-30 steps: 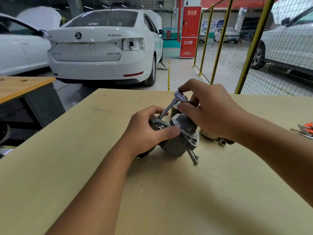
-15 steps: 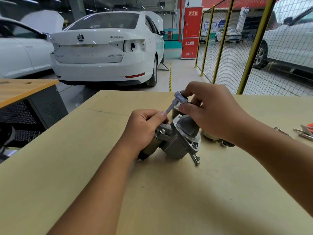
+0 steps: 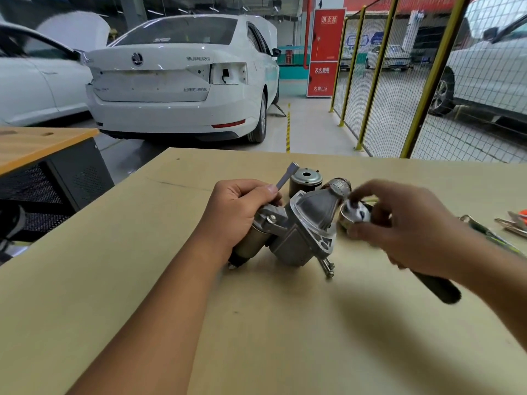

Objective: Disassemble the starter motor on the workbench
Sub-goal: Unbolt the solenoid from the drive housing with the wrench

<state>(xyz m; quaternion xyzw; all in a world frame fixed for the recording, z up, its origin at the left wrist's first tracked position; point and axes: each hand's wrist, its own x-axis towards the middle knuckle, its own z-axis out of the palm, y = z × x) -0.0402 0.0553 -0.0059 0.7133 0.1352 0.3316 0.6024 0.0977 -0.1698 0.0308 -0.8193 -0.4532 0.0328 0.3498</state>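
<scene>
The right hand (image 3: 399, 226) has come off the small wrench (image 3: 285, 175): a second ago and half a second ago its fingers pinched the tool's upper end above the starter motor (image 3: 302, 229), and now it has swung away to the right of the motor, blurred with motion, its fingers curved around a small round metal part (image 3: 353, 213) lying just right of the motor's nose. Whether it actually grips that part or only reaches over it cannot be told through the blur. The wrench now stands on its own, leaning up and away from the motor's top left, its lower end hidden behind the left hand (image 3: 242, 212). That hand is as it was, wrapped around the motor's cylindrical left part with the thumb near the tool's shank, pinning the motor on the counter (image 3: 256, 337). The motor lies about mid-counter, nose tilted up to the right, two long bolts (image 3: 328, 266) sticking out of its lower right flange. Beyond the motor sit a dark cylindrical housing (image 3: 305, 181) and a copper-wound armature (image 3: 339, 186), so the strip-down looks well advanced. Letting go of the tool suggests a turn was finished or a loose piece needs moving aside; the fastener under the wrench probably is not out yet.
</scene>
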